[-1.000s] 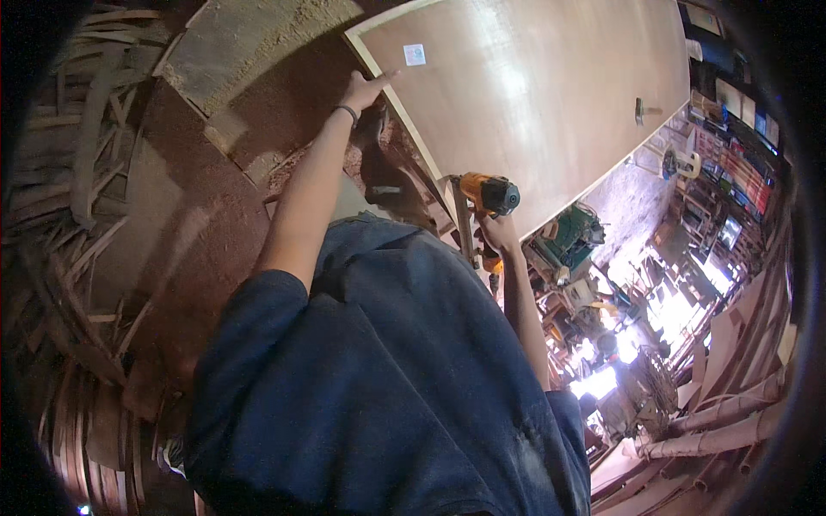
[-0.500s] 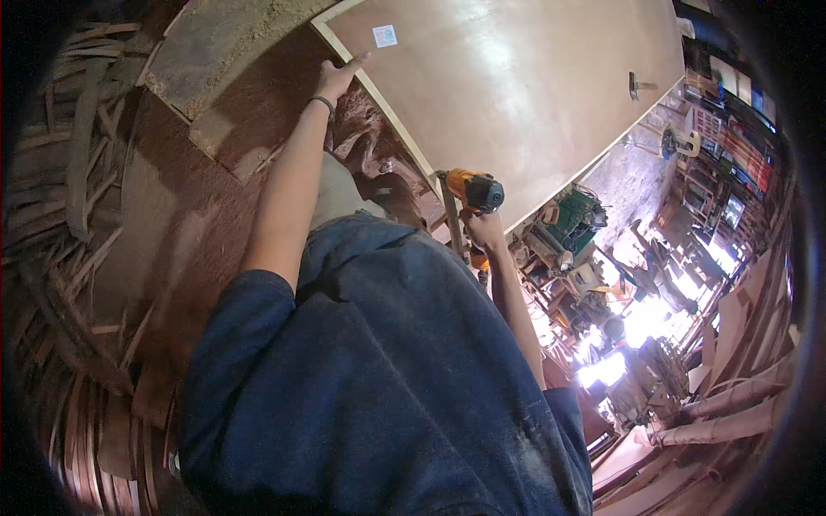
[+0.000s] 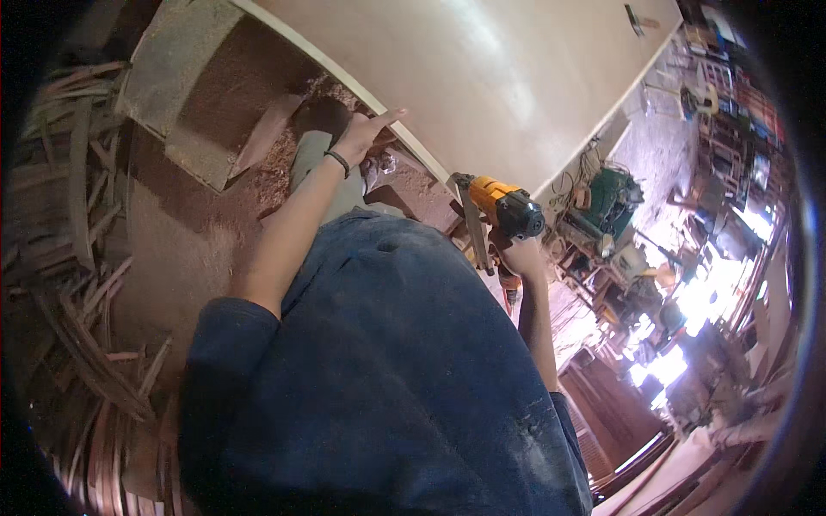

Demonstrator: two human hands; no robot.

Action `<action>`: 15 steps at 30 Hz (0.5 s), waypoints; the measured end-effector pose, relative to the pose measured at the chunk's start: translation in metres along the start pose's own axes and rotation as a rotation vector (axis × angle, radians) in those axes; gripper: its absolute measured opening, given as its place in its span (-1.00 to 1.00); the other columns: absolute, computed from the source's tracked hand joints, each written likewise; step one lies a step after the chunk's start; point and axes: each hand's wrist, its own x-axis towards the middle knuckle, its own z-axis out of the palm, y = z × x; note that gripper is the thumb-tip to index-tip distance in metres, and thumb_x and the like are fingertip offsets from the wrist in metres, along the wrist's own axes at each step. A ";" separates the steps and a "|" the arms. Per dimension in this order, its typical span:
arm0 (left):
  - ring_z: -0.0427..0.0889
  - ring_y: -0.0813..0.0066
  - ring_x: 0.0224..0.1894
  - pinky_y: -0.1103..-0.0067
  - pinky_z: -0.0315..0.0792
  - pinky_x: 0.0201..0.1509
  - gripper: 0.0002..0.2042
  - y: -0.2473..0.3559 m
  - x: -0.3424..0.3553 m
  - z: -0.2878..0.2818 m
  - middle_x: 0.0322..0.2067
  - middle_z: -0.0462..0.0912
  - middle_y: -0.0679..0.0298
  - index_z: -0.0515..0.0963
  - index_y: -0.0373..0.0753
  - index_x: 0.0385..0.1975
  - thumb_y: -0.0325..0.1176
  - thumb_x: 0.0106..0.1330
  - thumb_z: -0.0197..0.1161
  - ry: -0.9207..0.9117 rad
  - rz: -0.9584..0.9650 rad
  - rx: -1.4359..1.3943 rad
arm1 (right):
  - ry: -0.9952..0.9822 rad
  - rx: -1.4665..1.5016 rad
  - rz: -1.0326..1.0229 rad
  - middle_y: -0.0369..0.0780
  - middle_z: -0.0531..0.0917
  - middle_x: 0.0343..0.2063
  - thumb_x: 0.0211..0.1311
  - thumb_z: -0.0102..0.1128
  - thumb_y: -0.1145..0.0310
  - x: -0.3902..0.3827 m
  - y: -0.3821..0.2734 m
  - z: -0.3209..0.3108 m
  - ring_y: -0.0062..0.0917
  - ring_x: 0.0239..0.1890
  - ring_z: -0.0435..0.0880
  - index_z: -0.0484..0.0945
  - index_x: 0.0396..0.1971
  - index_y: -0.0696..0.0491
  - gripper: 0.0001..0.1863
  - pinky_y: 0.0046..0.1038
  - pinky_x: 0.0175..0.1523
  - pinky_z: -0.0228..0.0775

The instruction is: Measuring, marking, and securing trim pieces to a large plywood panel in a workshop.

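Observation:
A large, pale wooden panel (image 3: pixel 516 69) with a light edge strip (image 3: pixel 331 67) lies ahead of me. My left hand (image 3: pixel 364 133), with a dark band at the wrist, touches the near edge; one digit stretches out over the panel's face and the others are partly hidden. In my right hand (image 3: pixel 516 251) is a yellow and black nail gun (image 3: pixel 497 198), gripped by its handle. Its nose is at the panel's edge near the right corner, and its long magazine (image 3: pixel 475 228) slants back towards me. I cannot tell whether the nose presses the wood.
Wood offcuts (image 3: pixel 82 181) pile up at the left. Dusty boards (image 3: pixel 194 73) lie beyond them, near sawdust on the ground. A hammer-like tool (image 3: pixel 635 19) rests on the panel's far right. Beyond the right edge stand a green machine (image 3: pixel 613 199) and workshop clutter.
My left hand has slid along the panel's edge, nearer the nail gun. The view has shifted, so the panel sits higher and the nail gun lower and further right.

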 end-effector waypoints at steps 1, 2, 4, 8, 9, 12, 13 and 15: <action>0.56 0.48 -0.09 0.60 0.42 0.02 -0.50 -0.010 0.001 0.009 -0.14 0.60 0.20 0.53 -0.43 -0.11 -0.12 0.10 0.41 0.009 -0.019 -0.098 | 0.016 0.013 0.004 -0.14 0.59 -0.39 0.02 0.13 0.38 -0.004 0.015 -0.002 -0.39 -0.32 0.59 0.50 -0.16 0.13 -0.68 -0.33 -0.18 0.41; 0.56 0.49 -0.11 0.60 0.42 0.03 -0.51 -0.018 0.003 0.017 -0.12 0.59 0.22 0.53 -0.41 -0.10 -0.13 0.11 0.40 0.020 -0.039 -0.196 | 0.058 -0.050 -0.038 -0.16 0.59 -0.42 0.03 0.12 0.39 -0.008 0.031 -0.004 -0.42 -0.37 0.60 0.50 -0.17 0.13 -0.69 -0.36 -0.24 0.43; 0.55 0.49 -0.07 0.57 0.42 0.06 -0.56 -0.029 0.009 0.021 -0.09 0.58 0.27 0.54 -0.35 -0.08 -0.17 0.14 0.37 0.068 -0.079 -0.169 | 0.110 -0.103 -0.075 -0.17 0.59 -0.45 0.03 0.12 0.41 -0.011 0.045 -0.007 -0.45 -0.43 0.60 0.50 -0.18 0.13 -0.70 -0.38 -0.29 0.44; 0.54 0.46 -0.07 0.52 0.44 0.05 -0.57 -0.035 0.016 0.013 -0.12 0.58 0.26 0.56 -0.30 -0.10 -0.14 0.11 0.40 0.083 0.063 -0.138 | 0.034 0.102 0.081 -0.16 0.59 -0.52 0.03 0.08 0.49 -0.010 0.014 -0.008 -0.52 -0.60 0.59 0.51 -0.26 0.12 -0.78 -0.48 -0.46 0.44; 0.54 0.45 -0.09 0.52 0.46 0.03 -0.57 -0.037 0.019 0.010 -0.14 0.58 0.25 0.57 -0.30 -0.11 -0.14 0.11 0.40 0.101 0.019 -0.145 | 0.056 0.095 0.000 -0.20 0.57 -0.60 0.07 0.08 0.43 -0.010 0.009 -0.007 -0.54 -0.64 0.57 0.51 -0.35 0.14 -0.85 -0.48 -0.51 0.41; 0.55 0.46 -0.12 0.52 0.49 -0.03 -0.57 -0.033 0.020 0.017 -0.19 0.59 0.23 0.57 -0.32 -0.15 -0.13 0.10 0.41 0.099 -0.030 -0.140 | 0.112 -0.053 -0.171 -0.24 0.55 -0.67 0.09 0.08 0.38 0.005 0.032 -0.012 -0.58 -0.68 0.55 0.54 -0.38 0.15 -0.83 -0.49 -0.56 0.37; 0.56 0.46 -0.13 0.52 0.52 -0.07 -0.57 -0.032 0.018 0.017 -0.23 0.59 0.22 0.57 -0.35 -0.17 -0.13 0.09 0.41 0.092 -0.043 -0.131 | 0.094 -0.105 -0.180 -0.24 0.55 -0.67 0.09 0.08 0.38 0.006 0.031 -0.013 -0.59 -0.68 0.55 0.53 -0.33 0.15 -0.81 -0.51 -0.57 0.37; 0.57 0.47 -0.17 0.52 0.53 -0.11 -0.57 -0.030 0.012 0.016 -0.25 0.59 0.23 0.58 -0.34 -0.19 -0.11 0.10 0.40 0.096 -0.019 -0.111 | 0.082 -0.149 -0.192 -0.24 0.56 -0.67 0.09 0.07 0.38 0.006 0.032 -0.015 -0.60 -0.68 0.54 0.53 -0.27 0.15 -0.78 -0.52 -0.57 0.37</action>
